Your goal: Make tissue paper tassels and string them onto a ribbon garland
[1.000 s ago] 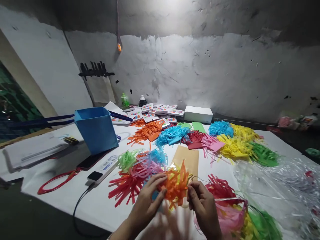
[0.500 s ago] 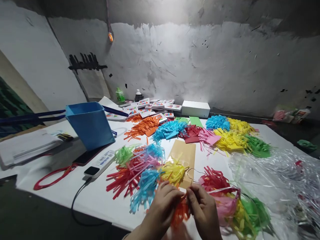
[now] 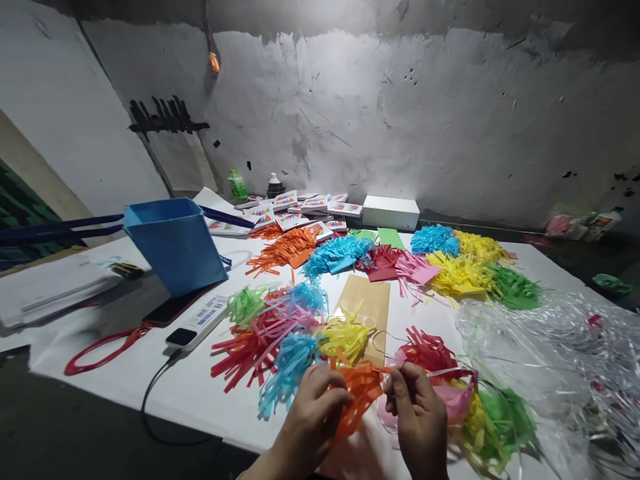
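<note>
An orange tissue-paper tassel [image 3: 361, 390] hangs between my hands near the table's front edge. With thumb and fingers, my right hand [image 3: 416, 410] pinches its narrow twisted end on the right. My left hand [image 3: 317, 413] is closed at the tassel's left side, its fingers curled by the loose strips; its fingertips are partly hidden. A thin cord [image 3: 383, 340] loops up just behind the right fingers. Beyond the left hand lie yellow [image 3: 347, 337], blue [image 3: 287, 367] and red [image 3: 245, 353] tassels. Red [image 3: 430, 350], pink and green tassels [image 3: 507, 427] lie beside the right hand.
Brown cardboard [image 3: 367, 300] lies mid-table. Fringed paper bundles [image 3: 340, 253], flat printed packs [image 3: 300, 207] and a white box [image 3: 390, 212] line the back. A blue bin [image 3: 175, 247], phone and cabled white device [image 3: 197, 323] stand left; clear plastic [image 3: 545, 353] covers the right.
My hands have moved apart from the tassel's top. The orange tassel has come up and spread out between them, its twisted end now pointing right. The view has shifted slightly.
</note>
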The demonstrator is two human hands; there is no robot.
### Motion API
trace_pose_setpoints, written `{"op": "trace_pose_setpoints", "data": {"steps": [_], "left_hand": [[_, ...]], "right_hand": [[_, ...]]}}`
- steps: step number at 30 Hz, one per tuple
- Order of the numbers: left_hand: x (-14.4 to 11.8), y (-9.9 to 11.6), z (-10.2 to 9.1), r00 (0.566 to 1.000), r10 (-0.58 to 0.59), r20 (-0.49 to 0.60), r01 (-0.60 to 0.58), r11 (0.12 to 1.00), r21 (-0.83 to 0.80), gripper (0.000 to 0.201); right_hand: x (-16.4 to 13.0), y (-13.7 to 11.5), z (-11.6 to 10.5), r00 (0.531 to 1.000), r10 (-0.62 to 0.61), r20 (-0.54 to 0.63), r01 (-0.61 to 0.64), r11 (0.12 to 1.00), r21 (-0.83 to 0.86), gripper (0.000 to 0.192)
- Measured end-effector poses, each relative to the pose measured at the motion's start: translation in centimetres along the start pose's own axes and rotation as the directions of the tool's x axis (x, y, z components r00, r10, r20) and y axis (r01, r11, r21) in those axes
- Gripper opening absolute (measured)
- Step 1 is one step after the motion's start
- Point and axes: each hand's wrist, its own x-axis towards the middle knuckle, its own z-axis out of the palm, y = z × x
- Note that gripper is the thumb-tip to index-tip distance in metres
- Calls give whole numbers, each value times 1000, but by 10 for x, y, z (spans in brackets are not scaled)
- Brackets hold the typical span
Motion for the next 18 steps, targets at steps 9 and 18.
{"op": "trace_pose_setpoints", "data": {"steps": [9,18], "left_hand": [[2,0,-56,921,-314,229,278,944,176,24],[25,24,6,850,-494,184,469,548,-693,16]], "right_hand": [[-6,2,-3,1000,17,17,-17,999,-42,31],[-19,-6,2,994,89,61,-96,988,124,31]]}}
